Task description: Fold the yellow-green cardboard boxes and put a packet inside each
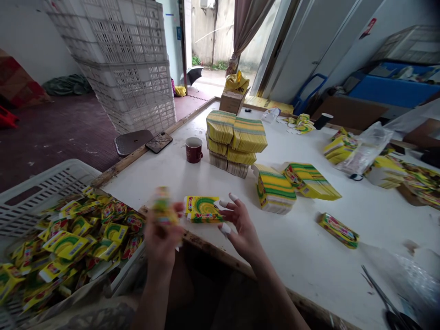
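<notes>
My left hand [161,243] is closed around a small yellow crayon box [162,205], smeared by motion, above the table's front edge. On the white table lies another crayon box [202,209], yellow and green with red lettering, looking flat. My right hand [240,227] is at its right end with fingers spread and white covers on several fingertips; whether they touch the box I cannot tell. Beyond it stand bundles of flat yellow-green cartons [275,188]. A single crayon box [339,230] lies farther right.
A white plastic basket [72,172] full of crayon boxes stands at the left. On the table [213,252] are a dark red mug [194,150], a phone [159,142], tall carton stacks [237,133] and scissors [387,293]. White crates [127,68] are piled behind.
</notes>
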Available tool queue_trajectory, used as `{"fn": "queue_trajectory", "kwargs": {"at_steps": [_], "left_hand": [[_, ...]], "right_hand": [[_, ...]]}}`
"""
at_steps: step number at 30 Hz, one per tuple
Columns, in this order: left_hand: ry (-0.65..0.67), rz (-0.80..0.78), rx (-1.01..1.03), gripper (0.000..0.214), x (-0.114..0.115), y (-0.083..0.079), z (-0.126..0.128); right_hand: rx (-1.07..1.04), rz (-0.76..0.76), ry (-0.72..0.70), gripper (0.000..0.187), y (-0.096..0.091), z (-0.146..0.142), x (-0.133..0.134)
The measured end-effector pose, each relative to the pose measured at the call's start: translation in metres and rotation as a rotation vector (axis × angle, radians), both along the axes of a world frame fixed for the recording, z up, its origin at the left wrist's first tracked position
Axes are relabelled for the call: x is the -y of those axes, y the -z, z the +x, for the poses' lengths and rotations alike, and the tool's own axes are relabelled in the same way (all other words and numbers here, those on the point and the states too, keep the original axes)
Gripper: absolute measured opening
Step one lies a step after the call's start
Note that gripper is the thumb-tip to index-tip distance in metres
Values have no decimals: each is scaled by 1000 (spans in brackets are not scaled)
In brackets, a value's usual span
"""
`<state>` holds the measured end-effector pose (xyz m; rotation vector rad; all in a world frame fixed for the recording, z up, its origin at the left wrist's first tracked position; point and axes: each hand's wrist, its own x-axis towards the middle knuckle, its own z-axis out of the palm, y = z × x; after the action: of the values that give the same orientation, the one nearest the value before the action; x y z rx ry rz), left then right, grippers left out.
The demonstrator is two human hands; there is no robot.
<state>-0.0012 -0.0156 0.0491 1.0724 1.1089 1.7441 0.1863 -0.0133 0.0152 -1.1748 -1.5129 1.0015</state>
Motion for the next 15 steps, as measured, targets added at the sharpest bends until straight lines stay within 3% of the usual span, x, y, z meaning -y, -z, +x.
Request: {"fn": "queue_trajectory", "kwargs": {"at_steps": [2, 3, 6, 12, 15], "left_hand": [[-223, 52, 345, 56, -5, 0, -7], [-262, -1, 449, 59, -7, 0, -10], [-233, -229, 586, 57, -11, 2, -11], [-185, -304, 445, 53, -11, 15, 14], [-140, -217, 434, 56, -3, 24, 30]], "right_hand": [[320, 34, 115, 56, 5, -2, -11], [462, 48, 137, 52, 6, -3, -15], [637, 70, 126, 51, 9, -8, -22], [529, 66, 218, 54, 12, -10, -16], [220, -4, 189, 59, 4, -12, -6]]}}
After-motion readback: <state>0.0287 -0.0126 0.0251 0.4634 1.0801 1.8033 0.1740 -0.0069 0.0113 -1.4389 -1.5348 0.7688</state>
